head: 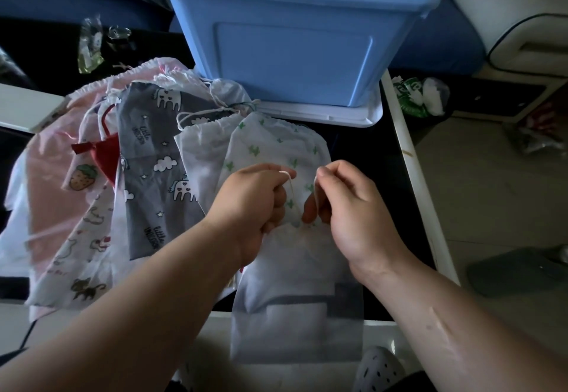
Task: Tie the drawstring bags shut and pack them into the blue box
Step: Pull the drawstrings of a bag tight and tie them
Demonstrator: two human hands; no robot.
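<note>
Pinching one strand of the cord each, the left hand and right hand sit close together, fingers curled, over the gathered mouth of a plain white bag. This bag lies at the middle of the near edge of the worktop, and its lower end hangs past that edge. Just beyond the hands, a cactus-print bag lies flat, its top reaching toward the far edge. The blue box stands open at the far edge on a white lid, apart from the hands, with the cactus-print bag between. The left half of the worktop is covered by overlapping bags: a grey unicorn bag beside the left forearm, a small red bag, a pink bag and a cat-print bag spilling toward the left and near edges. A strip of dark worktop shows between the right hand and the white right edge.
</note>
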